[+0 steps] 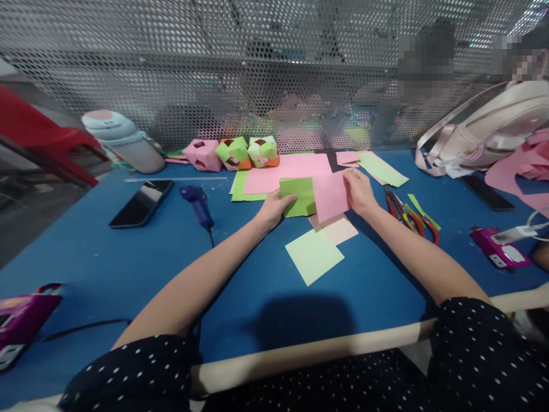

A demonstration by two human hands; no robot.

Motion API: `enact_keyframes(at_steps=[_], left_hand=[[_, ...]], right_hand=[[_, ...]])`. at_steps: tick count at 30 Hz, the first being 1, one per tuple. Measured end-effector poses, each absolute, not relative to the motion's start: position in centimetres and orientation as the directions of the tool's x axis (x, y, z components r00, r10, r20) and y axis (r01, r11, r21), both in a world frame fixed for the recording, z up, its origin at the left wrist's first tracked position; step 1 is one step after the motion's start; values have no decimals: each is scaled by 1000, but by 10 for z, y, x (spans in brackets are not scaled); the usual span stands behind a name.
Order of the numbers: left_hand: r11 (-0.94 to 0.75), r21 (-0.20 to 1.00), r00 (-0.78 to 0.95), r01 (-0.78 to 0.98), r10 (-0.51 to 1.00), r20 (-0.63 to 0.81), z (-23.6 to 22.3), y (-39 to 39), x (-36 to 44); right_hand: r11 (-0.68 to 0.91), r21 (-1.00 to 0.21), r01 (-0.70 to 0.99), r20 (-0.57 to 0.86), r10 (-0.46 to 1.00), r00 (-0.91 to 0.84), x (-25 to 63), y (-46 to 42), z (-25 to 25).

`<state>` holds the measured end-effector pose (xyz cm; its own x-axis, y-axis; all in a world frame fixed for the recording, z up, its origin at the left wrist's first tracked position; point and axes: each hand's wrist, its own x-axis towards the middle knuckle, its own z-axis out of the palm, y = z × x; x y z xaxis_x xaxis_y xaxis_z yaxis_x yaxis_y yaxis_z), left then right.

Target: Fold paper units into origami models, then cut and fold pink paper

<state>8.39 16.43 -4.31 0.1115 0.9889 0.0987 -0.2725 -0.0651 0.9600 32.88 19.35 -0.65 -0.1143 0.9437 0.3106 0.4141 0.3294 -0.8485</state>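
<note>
My left hand (273, 209) pinches a green paper square (297, 197) by its left edge, thumb on top. A pink paper square (331, 195) is gripped at its right edge by my right hand (359, 190). The two squares meet side by side above the table; whether they overlap I cannot tell. Just below them lie a pale green paper square (314, 256) and a peach paper piece (338, 230), partly covered. Behind my hands, larger pink sheets (295, 167) rest over green paper.
Folded paper shapes (235, 153) line the perforated metal screen (240, 80). A glue gun (198, 207), a phone (142, 203) and a bottle (126, 142) are to the left. Scissors (422, 225), a purple power strip (501, 249) and a pale backpack (484, 129) stand right.
</note>
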Motion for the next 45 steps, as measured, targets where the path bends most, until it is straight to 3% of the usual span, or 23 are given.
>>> enact_keyframes(at_steps=[8,20,24,27,30,33,36,40,45], left_hand=[[-84,971,120,-224,986,113,-41,165,84],[-144,989,197,17,971,138,-30,146,89],[-157,987,140,36,979,150,-30,147,88],[-152,988,58,14,987,151,-35,151,84],[-154,987,-22,-34,988,154,-39,156,81],[-163,983,-65,-86,985,158,-42,160,79],[-163,980,-69,-118,985,156,-43,162,79],[-156,980,-53,-123,987,150,-42,161,79],[-133,983,-40,-123,991,129,-41,159,77]], right_hand=[[298,-916,268,327,942,71,274,195,-38],[299,-897,327,342,936,84,272,180,-36],[294,-880,374,303,952,-36,277,183,-32],[297,-843,449,204,948,-244,300,190,-19],[362,-751,552,45,862,-505,329,192,2],[458,-642,615,-95,749,-656,344,189,18],[513,-557,653,-176,695,-697,344,186,20],[521,-548,654,-262,635,-726,341,188,17],[502,-627,596,-180,650,-738,344,188,20]])
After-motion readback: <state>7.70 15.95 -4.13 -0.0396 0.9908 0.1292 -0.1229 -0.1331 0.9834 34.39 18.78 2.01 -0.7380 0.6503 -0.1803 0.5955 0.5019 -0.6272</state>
